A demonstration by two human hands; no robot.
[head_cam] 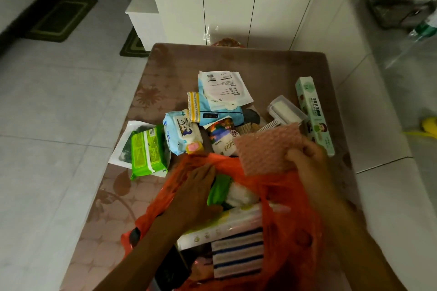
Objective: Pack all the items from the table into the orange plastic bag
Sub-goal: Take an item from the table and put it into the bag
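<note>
- Right hand [307,156] pinches the pink pouch [269,149] just above the bag [290,196] mouth.
- Left hand [196,186], fingers flat, spreads the rim open.
- Best: keep the mouth wide and slide the pouch in flat beside the green pack [218,190].

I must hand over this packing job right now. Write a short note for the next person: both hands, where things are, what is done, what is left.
Left hand: flat, fingers straight, holding the orange bag mouth open.
Right hand: grips a pink bubble-wrap pouch over the bag.
Done: green pack, white box and striped cloth are inside.
Left on the table: green wipes, blue wipes, paper packets, long green box, several small items.
</note>
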